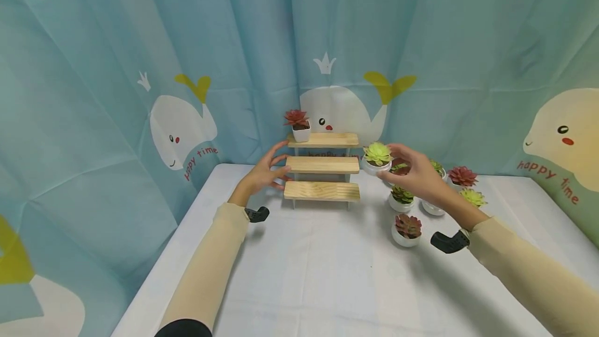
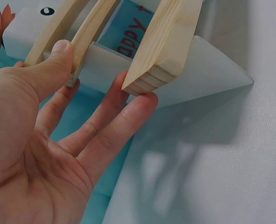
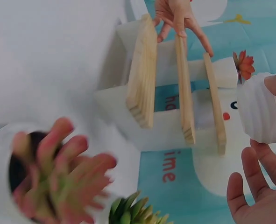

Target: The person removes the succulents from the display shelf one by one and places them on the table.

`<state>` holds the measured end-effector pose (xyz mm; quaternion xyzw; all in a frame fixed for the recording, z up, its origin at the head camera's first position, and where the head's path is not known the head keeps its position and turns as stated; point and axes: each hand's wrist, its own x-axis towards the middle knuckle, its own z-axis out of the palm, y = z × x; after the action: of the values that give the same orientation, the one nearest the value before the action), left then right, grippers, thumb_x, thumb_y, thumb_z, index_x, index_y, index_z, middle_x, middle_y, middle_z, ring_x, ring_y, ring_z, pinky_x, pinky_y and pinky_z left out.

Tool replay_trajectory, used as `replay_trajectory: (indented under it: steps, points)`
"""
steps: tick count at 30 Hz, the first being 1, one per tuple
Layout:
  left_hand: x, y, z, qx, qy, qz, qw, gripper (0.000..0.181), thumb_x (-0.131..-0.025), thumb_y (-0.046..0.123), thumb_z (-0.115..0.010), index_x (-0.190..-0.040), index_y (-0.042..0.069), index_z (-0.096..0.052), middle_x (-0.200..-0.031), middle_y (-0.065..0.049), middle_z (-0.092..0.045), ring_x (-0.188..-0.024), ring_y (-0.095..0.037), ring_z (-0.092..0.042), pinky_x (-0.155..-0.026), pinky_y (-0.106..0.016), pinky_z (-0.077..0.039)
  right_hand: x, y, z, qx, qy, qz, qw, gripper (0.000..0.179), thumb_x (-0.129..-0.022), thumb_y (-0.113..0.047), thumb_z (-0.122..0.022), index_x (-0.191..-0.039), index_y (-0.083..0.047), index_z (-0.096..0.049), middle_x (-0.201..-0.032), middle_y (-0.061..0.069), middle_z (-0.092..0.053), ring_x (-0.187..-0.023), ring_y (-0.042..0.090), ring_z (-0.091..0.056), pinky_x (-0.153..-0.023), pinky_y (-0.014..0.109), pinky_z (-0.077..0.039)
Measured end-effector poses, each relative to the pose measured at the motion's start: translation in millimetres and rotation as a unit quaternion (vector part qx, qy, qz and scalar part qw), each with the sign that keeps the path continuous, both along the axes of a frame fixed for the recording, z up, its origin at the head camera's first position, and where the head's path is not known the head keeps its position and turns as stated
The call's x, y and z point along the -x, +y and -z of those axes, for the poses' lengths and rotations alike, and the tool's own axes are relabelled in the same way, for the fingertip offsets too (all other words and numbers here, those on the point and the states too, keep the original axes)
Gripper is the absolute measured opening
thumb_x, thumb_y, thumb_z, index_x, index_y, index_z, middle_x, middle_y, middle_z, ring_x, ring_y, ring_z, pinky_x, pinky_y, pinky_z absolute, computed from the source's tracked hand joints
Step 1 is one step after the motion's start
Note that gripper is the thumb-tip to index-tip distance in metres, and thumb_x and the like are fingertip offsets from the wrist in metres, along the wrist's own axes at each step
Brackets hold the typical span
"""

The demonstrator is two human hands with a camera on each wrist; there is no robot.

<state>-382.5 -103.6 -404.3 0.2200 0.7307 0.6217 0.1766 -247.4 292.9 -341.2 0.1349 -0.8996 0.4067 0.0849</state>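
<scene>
A three-tier wooden shelf stand (image 1: pixel 322 164) with white side panels stands at the back of the table. On the left end of its top board sits a red succulent in a square white pot (image 1: pixel 301 133). My left hand (image 1: pixel 263 173) holds the stand's left side, its thumb on the middle board and fingertips at the board ends. In my right hand (image 1: pixel 415 173), a round white pot with a light green succulent (image 1: pixel 377 155) is gripped by thumb and fingers, raised just right of the stand. The right wrist view shows the pot's ribbed white side (image 3: pixel 260 108).
Several potted succulents stand on the right part of the white-covered table (image 1: pixel 290 274), among them a reddish one (image 1: pixel 407 227) in front and a dark green one (image 1: pixel 401 195) behind it. A blue whale-print curtain (image 1: pixel 252 40) hangs behind the table.
</scene>
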Motion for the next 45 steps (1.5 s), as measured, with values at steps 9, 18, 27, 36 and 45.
replay_trajectory:
  steps: [9,18,27,36,45]
  points:
    - [-1.1,0.6,0.2,0.006,0.0,-0.006,1.0,0.078,-0.104,0.014,-0.063,-0.164,0.04,-0.019,-0.168,-0.013,-0.025,-0.124,-0.048,-0.059,-0.074,-0.051,-0.062,-25.8,26,12.1,-0.005,0.002,0.02,0.9998,0.067,-0.095,-0.027,-0.078,-0.15,-0.004,-0.047,-0.132,0.017,-0.062,-0.107,0.018,-0.06,-0.079,0.014,-0.051]
    - [-1.1,0.4,-1.9,0.007,0.002,-0.003,1.0,0.078,-0.104,0.014,-0.063,-0.164,0.039,-0.019,-0.168,-0.014,-0.025,-0.123,-0.049,-0.059,-0.076,-0.055,-0.061,-56.4,52,36.7,-0.003,-0.002,0.036,0.9994,0.066,-0.096,-0.024,-0.076,-0.15,-0.001,-0.046,-0.133,0.02,-0.059,-0.103,-0.008,-0.054,-0.08,0.011,-0.05]
    - [-0.6,0.1,-1.6,0.006,0.005,-0.003,1.0,0.077,-0.105,0.013,-0.062,-0.164,0.038,-0.02,-0.167,-0.014,-0.026,-0.121,-0.051,-0.06,-0.079,-0.059,-0.06,-78.9,71,57.0,-0.004,0.007,0.053,0.9985,0.067,-0.093,-0.017,-0.079,-0.148,0.002,-0.046,-0.127,0.022,-0.06,-0.096,-0.01,-0.056,-0.078,0.011,-0.05]
    - [-0.3,1.9,-1.9,0.01,0.003,-0.013,0.9999,0.078,-0.104,0.015,-0.064,-0.163,0.04,-0.02,-0.167,-0.013,-0.026,-0.124,-0.046,-0.059,-0.073,-0.051,-0.062,-99.3,92,75.0,-0.028,0.012,0.083,0.9961,0.07,-0.09,-0.013,-0.082,-0.146,0.008,-0.046,-0.126,0.028,-0.061,-0.092,-0.016,-0.052,-0.075,0.009,-0.048]
    - [0.3,0.9,-3.7,0.008,0.0,-0.009,0.9999,0.078,-0.104,0.015,-0.064,-0.164,0.04,-0.02,-0.167,-0.013,-0.025,-0.122,-0.048,-0.06,-0.074,-0.052,-0.062,-107.9,108,92.9,-0.024,0.006,0.097,0.995,0.063,-0.089,-0.012,-0.083,-0.141,0.005,-0.052,-0.12,-0.003,-0.06,-0.091,-0.016,-0.055,-0.072,0.011,-0.051]
